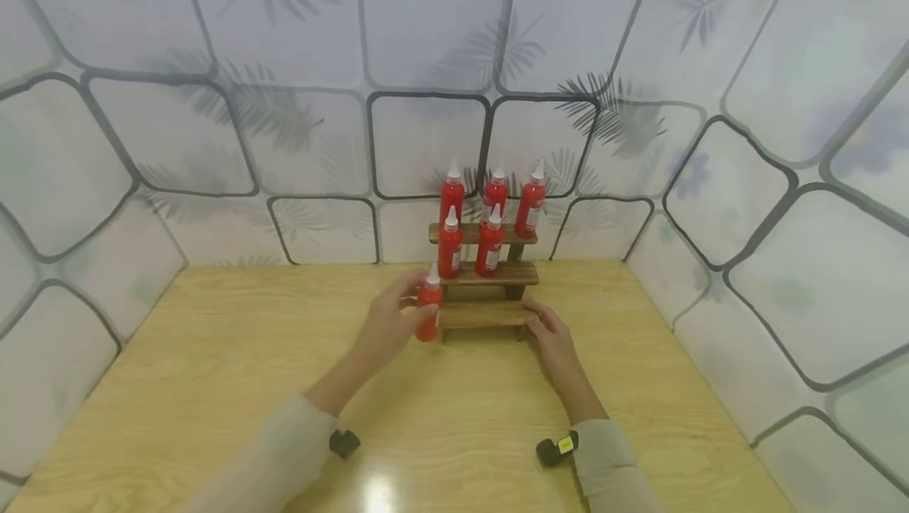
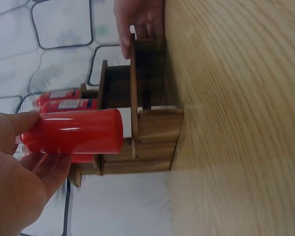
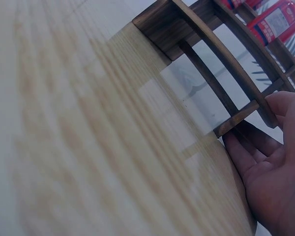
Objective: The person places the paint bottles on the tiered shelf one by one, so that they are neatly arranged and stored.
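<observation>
In the head view my left hand (image 1: 390, 316) grips a red squeeze bottle (image 1: 428, 316) with a white pointed nozzle. The bottle is upright, at the left end of the bottom step of a three-step wooden stand (image 1: 483, 313). The left wrist view shows its base (image 2: 105, 130) off the table, beside the stand, between thumb and fingers. My right hand (image 1: 556, 339) holds the right end of that bottom step, thumb (image 3: 280, 101) at the board's end and fingers by the leg. Two like bottles (image 1: 490, 251) stand on the middle step and three (image 1: 531, 209) on the top.
The stand rests on a light wood-grain table (image 1: 454, 418), near its back edge. Patterned white walls (image 1: 319, 142) rise behind and at both sides. A small black device (image 1: 344, 443) is at the left wrist, and another (image 1: 556, 448) at the right.
</observation>
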{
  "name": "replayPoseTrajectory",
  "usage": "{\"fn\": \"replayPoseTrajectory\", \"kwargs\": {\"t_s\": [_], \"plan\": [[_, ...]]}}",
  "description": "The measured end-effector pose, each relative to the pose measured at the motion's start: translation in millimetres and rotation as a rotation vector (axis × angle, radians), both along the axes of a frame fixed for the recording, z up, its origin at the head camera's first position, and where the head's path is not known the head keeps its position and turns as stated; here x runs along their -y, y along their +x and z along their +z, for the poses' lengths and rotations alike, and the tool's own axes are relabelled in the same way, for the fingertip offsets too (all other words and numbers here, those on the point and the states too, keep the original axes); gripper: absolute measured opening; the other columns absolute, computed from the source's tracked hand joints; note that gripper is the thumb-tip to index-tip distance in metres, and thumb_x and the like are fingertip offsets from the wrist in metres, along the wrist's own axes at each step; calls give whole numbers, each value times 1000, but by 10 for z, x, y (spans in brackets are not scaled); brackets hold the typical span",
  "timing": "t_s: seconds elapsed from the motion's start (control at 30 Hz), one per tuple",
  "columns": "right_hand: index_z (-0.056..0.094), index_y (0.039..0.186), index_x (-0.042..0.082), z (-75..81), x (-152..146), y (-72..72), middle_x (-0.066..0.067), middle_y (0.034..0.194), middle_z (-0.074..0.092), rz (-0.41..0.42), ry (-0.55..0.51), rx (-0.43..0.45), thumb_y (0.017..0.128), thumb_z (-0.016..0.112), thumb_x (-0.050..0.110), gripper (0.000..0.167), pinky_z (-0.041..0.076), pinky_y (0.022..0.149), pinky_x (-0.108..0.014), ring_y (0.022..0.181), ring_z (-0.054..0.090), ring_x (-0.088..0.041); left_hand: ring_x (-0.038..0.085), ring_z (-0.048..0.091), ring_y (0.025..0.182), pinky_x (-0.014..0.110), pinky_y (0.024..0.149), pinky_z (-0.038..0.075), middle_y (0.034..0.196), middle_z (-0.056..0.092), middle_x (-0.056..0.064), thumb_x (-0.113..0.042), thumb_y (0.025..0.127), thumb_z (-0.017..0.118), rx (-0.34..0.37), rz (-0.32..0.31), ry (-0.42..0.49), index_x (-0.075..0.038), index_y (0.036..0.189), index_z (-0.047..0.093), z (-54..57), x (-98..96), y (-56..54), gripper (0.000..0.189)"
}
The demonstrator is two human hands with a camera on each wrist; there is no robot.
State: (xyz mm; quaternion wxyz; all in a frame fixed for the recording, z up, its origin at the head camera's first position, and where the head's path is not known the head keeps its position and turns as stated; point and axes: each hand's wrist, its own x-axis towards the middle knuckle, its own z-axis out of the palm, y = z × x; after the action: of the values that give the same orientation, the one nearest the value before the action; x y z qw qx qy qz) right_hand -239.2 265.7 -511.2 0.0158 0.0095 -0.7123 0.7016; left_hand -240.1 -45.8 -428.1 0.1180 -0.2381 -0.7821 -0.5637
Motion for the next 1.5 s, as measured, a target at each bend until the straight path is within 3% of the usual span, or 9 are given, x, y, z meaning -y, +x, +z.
{"fn": "replayPoseTrajectory", "kwargs": {"t_s": [0.23, 0.47, 0.77, 0.97, 1.3, 1.5], "plan": [[52, 143, 8, 24, 8, -16, -13, 155, 42, -2, -8, -12, 103, 57, 34, 47, 46, 110, -32, 141, 46, -32, 23, 67, 109, 42, 93, 58, 127, 68, 6, -8, 88, 77, 40, -32, -19, -18, 138, 59, 21, -290, -58, 54], [50, 143, 4, 51, 25, -31, -17, 155, 40, 5, -34, -15, 105, 54, 26, 44, 43, 113, -36, 142, 43, -34, 26, 65, 115, 44, 99, 54, 130, 66, 10, -12, 89, 76, 59, -63, -41, -16, 138, 57, 74, -581, -84, 53], [52, 141, 2, 24, 27, -79, -17, 142, 52, -42, -91, 0, 104, 57, 22, 42, 56, 95, -27, 109, 63, -18, 19, 60, 120, 41, 104, 51, 138, 63, 2, -24, 94, 73, 72, -102, -129, -23, 146, 52, 173, -915, -115, 57], [51, 142, -1, 3, 19, -55, -13, 137, 55, -42, -94, -22, 103, 59, 26, 48, 55, 97, -25, 109, 65, -10, 18, 61, 121, 37, 102, 53, 138, 62, 3, -21, 94, 73, 64, -120, -83, -22, 146, 52, 223, -1056, -137, 55], [52, 142, 3, -31, 17, -14, -3, 129, 60, -28, -81, -35, 104, 57, 24, 44, 55, 96, -25, 106, 64, -12, 15, 60, 123, 36, 104, 52, 141, 61, -2, -23, 94, 73, 55, -83, -56, -27, 145, 53, 302, -1233, -251, 55], [52, 141, 1, -15, 39, -12, -9, 128, 61, -51, -102, -25, 103, 57, 21, 43, 56, 94, -26, 105, 65, -13, 15, 57, 128, 38, 109, 48, 141, 60, 0, -21, 95, 72, 27, -63, -38, -25, 147, 51, 360, -1338, -363, 56]]}}
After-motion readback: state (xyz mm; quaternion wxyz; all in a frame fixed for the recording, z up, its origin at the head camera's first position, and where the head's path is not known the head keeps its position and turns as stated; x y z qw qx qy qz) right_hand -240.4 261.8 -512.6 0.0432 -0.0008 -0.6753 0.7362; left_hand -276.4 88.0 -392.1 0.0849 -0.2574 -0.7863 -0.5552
